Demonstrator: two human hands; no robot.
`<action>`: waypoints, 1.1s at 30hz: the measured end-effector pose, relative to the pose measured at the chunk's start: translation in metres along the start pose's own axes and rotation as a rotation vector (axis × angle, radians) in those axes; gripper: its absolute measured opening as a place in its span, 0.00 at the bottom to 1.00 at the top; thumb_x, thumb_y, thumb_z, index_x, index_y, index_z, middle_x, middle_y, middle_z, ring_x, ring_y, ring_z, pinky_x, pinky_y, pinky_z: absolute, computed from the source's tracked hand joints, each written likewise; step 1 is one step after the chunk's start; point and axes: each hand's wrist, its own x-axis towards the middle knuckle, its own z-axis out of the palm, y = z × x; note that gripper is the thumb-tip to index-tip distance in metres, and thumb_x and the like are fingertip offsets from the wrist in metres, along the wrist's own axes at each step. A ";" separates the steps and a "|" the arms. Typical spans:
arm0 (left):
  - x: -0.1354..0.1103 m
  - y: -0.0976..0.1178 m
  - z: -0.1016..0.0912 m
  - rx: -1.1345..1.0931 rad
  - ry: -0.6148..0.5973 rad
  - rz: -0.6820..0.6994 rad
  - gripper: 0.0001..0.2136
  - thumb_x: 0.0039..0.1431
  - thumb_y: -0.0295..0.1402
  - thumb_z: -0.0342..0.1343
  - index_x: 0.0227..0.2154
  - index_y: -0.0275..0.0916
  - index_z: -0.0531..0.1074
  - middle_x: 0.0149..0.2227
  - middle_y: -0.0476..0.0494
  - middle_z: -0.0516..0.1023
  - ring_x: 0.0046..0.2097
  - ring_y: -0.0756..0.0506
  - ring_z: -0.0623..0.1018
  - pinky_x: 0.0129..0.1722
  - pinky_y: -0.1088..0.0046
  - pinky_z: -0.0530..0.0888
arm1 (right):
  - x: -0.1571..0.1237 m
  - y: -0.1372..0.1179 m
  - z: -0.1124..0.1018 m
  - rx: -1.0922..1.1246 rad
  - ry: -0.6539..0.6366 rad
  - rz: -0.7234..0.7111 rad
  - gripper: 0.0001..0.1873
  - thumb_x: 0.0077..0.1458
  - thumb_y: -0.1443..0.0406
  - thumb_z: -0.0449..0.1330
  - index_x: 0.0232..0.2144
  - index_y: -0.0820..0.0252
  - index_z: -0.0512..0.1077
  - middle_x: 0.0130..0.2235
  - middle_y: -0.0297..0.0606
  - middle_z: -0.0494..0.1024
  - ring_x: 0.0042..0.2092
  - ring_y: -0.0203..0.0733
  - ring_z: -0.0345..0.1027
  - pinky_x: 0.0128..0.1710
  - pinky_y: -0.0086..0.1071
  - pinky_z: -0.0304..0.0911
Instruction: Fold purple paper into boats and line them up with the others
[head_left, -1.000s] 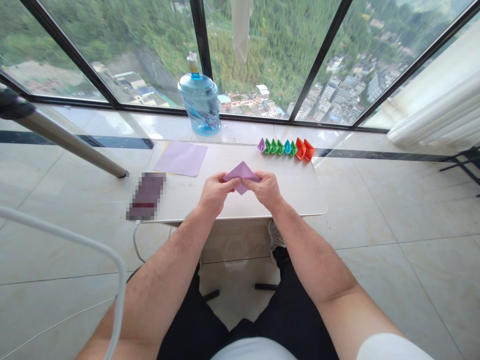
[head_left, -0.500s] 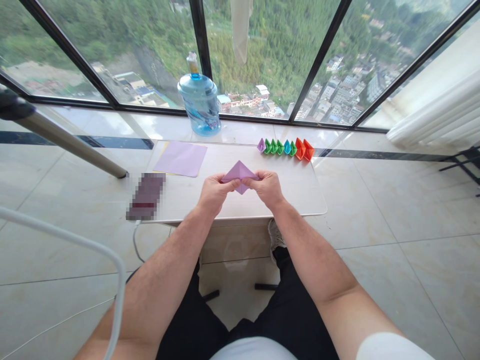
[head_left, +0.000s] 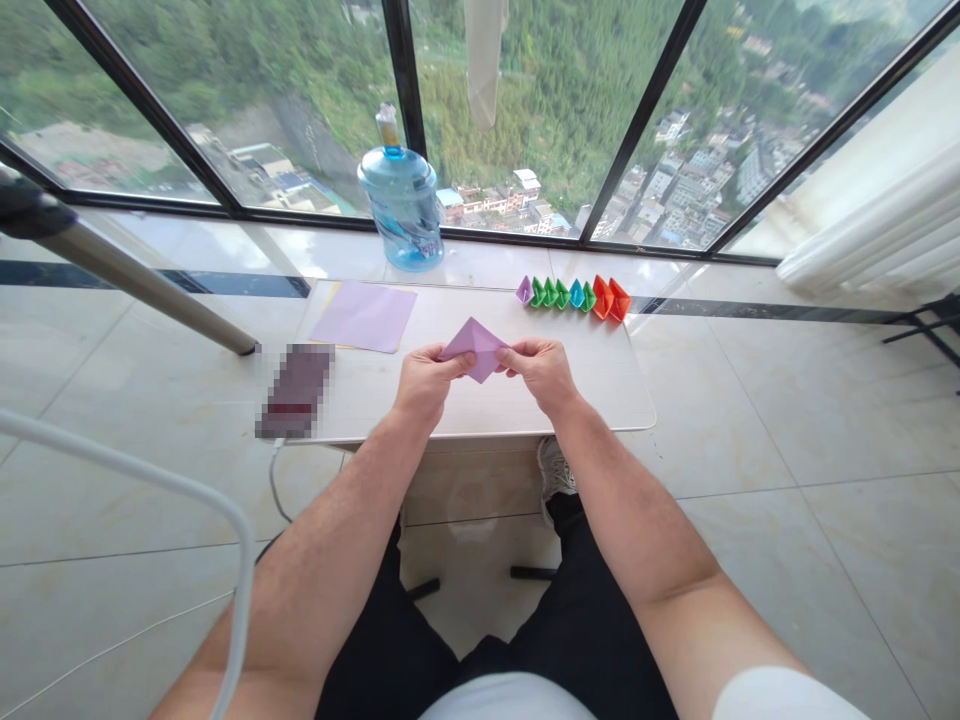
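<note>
A folded piece of purple origami paper (head_left: 480,348), diamond-shaped, is held up over the near half of the low table. My left hand (head_left: 429,380) pinches its left corner, thumb lying across the front. At the right corner my right hand (head_left: 541,370) grips it between thumb and fingers. Loose purple sheets (head_left: 364,315) lie flat at the table's left, a yellow edge showing beneath. Along the back right stands a row of small folded paper boats (head_left: 556,293) in purple, green, blue and orange.
The low white table (head_left: 600,385) has a pixelated phone-like object (head_left: 294,392) with a cable at its left edge. Behind it a blue water jug (head_left: 403,208) stands by the window. A slanted pole (head_left: 150,270) and a white curved tube (head_left: 187,475) are at left.
My right thumb has drawn back from the middle of the purple paper toward its right corner. The paper has shifted slightly left and tilted a little. My left hand keeps its pinch.
</note>
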 end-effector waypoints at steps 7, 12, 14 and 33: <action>-0.001 0.005 -0.004 0.031 -0.085 -0.058 0.18 0.36 0.41 0.75 0.27 0.34 0.82 0.27 0.41 0.80 0.29 0.47 0.76 0.32 0.70 0.70 | 0.002 -0.002 -0.005 0.008 0.003 -0.015 0.20 0.43 0.49 0.72 0.25 0.61 0.81 0.24 0.39 0.81 0.27 0.37 0.73 0.29 0.30 0.66; -0.001 0.003 -0.005 0.078 -0.057 -0.075 0.18 0.39 0.45 0.73 0.27 0.34 0.82 0.28 0.39 0.81 0.30 0.47 0.77 0.32 0.71 0.70 | 0.006 0.001 -0.008 -0.053 0.117 -0.021 0.21 0.48 0.49 0.69 0.31 0.63 0.81 0.28 0.41 0.82 0.31 0.41 0.76 0.30 0.31 0.68; -0.001 -0.002 -0.002 0.103 0.070 -0.037 0.17 0.41 0.44 0.71 0.29 0.34 0.82 0.28 0.40 0.81 0.31 0.47 0.78 0.33 0.72 0.70 | 0.004 0.002 -0.005 -0.156 0.263 -0.103 0.22 0.51 0.50 0.67 0.38 0.62 0.82 0.34 0.42 0.84 0.34 0.42 0.76 0.33 0.33 0.70; -0.002 -0.002 0.007 0.450 0.243 0.291 0.18 0.52 0.35 0.60 0.46 0.36 0.79 0.44 0.38 0.82 0.40 0.45 0.80 0.35 0.71 0.76 | -0.002 0.005 0.008 -0.194 0.101 0.005 0.12 0.55 0.58 0.63 0.29 0.62 0.78 0.26 0.38 0.81 0.29 0.40 0.76 0.28 0.29 0.68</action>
